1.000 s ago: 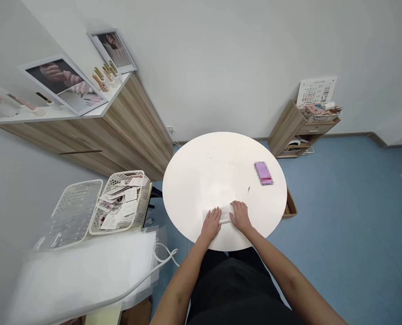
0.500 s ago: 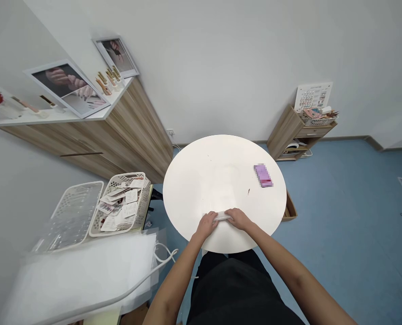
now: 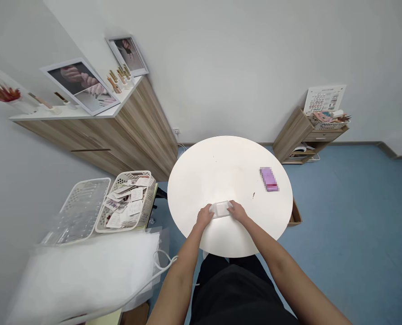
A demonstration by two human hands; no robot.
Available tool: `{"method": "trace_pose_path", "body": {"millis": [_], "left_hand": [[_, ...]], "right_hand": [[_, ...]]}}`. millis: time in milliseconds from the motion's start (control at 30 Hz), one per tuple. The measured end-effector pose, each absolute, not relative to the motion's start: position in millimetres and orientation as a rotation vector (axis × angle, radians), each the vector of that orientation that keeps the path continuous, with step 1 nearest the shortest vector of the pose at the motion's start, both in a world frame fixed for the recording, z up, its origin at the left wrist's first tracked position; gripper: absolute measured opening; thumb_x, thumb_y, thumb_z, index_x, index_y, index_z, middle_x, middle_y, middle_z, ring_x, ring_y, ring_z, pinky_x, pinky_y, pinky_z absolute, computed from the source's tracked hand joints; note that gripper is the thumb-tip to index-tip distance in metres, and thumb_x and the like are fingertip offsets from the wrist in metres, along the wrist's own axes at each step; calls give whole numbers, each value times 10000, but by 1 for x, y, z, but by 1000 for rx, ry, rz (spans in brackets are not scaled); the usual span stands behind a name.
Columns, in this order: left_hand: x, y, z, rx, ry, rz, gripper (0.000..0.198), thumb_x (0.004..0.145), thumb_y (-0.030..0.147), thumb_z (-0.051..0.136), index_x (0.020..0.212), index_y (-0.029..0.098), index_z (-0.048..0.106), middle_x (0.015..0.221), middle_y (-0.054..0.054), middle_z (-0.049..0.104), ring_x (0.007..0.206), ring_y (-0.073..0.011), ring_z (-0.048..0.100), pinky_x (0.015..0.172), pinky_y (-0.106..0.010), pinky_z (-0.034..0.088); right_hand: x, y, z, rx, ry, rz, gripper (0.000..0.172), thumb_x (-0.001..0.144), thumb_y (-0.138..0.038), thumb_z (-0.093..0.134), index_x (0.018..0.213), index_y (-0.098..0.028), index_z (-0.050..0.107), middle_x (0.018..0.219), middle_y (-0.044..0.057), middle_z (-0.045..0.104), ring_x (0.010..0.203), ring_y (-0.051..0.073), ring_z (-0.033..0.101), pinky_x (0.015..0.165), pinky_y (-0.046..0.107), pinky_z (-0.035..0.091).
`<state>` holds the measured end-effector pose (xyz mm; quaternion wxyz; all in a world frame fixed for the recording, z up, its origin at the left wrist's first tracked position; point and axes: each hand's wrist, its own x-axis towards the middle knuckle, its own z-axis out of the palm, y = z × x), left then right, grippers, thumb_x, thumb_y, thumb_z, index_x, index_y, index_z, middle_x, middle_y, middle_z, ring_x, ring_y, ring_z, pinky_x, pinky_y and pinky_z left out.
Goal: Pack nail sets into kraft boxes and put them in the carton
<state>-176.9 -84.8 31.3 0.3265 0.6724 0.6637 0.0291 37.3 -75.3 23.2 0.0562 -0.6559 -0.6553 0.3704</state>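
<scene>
The left hand (image 3: 204, 215) and right hand (image 3: 238, 212) pinch opposite ends of a translucent white packet (image 3: 220, 209), positioned near the near edge of the round white table (image 3: 194, 176). (Judged light and soft; hold it by the ends, avoiding crushing the middle.)

Round white tabletop (image 3: 201, 180): pixelated pink packet (image 3: 269, 179) lying flat right of centre; small dark speck (image 3: 254, 195) just left of it; translucent white pack (image 3: 220, 209) toward near edge. Left of table, low bench (image 3: 152, 212) bearing perforated white basket (image 3: 126, 207) of paper cards, perforated tray (image 3: 79, 210) beside it.
</scene>
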Motion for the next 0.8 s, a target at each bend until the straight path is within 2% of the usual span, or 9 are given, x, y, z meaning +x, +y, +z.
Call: {"method": "trace_pose_path", "body": {"millis": [133, 233, 300, 367, 433, 533, 700, 800], "left_hand": [[-181, -92, 31, 1830, 1819, 61, 581, 852, 218, 567, 1408, 175, 406, 1234, -132, 632, 1134, -267, 591, 903, -351, 459], [-180, -94, 29, 2125, 1880, 109, 674, 840, 202, 555, 1467, 138, 316, 1434, -192, 464, 1298, -318, 461, 1047, -454, 379], [-177, -94, 25, 2390, 1768, 151, 667, 839, 131, 494, 1477, 164, 304, 1533, -165, 346, 1403, -315, 331, 1133, -512, 265], [-171, -93, 20, 2578, 1560, 155, 676, 831, 60, 417, 1484, 186, 296, 1567, -125, 304, 1457, -278, 234, 1171, -533, 182], [-165, -93, 16, 2612, 1432, 103, 711, 810, 30, 384, 1497, 171, 269, 1555, -128, 331, 1464, -253, 226, 1179, -531, 164], [-157, -99, 15, 2501, 1422, 20, 757, 777, 90, 434, 1508, 120, 237, 1552, -165, 320, 1460, -264, 242, 1187, -512, 151], [-155, -117, 19, 2483, 1348, 49, 758, 823, 293, 502, 1505, 111, 228, 1568, -185, 272, 1457, -289, 242, 1201, -532, 63], [-156, -129, 17, 2505, 1323, 71, 694, 868, 305, 483, 1497, 134, 246, 1548, -175, 324, 1438, -274, 297, 1200, -535, 81]], "right_hand": [[40, -77, 18, -1998, -2020, 980, 476, 878, -268, 522, 1342, -185, 457, 1277, 106, 562, 1109, 220, 565, 928, 304, 436], [43, -78, 19, -2016, -2122, 731, 625, 859, -264, 537, 1446, -163, 350, 1386, 151, 476, 1207, 269, 496, 982, 358, 423], [43, -78, 20, -1972, -2268, 514, 692, 838, -193, 528, 1487, -160, 293, 1486, 155, 389, 1318, 298, 392, 1070, 415, 346], [41, -78, 21, -1823, -2470, 355, 714, 822, -109, 486, 1502, -180, 282, 1553, 122, 319, 1404, 297, 282, 1146, 473, 223], [39, -79, 21, -1629, -2656, 299, 726, 804, -57, 449, 1500, -199, 300, 1565, 94, 314, 1446, 283, 217, 1177, 519, 111], [38, -88, 21, -1479, -2782, 373, 757, 773, -63, 456, 1505, -168, 297, 1560, 118, 320, 1453, 295, 214, 1177, 565, 34], [45, -117, 23, -1448, -2741, 508, 770, 819, -263, 493, 1526, -117, 225, 1579, 175, 242, 1448, 337, 214, 1165, 598, -17], [47, -133, 24, -1453, -2710, 504, 728, 860, -333, 494, 1517, -136, 253, 1564, 176, 282, 1435, 331, 249, 1160, 607, -33]]}}
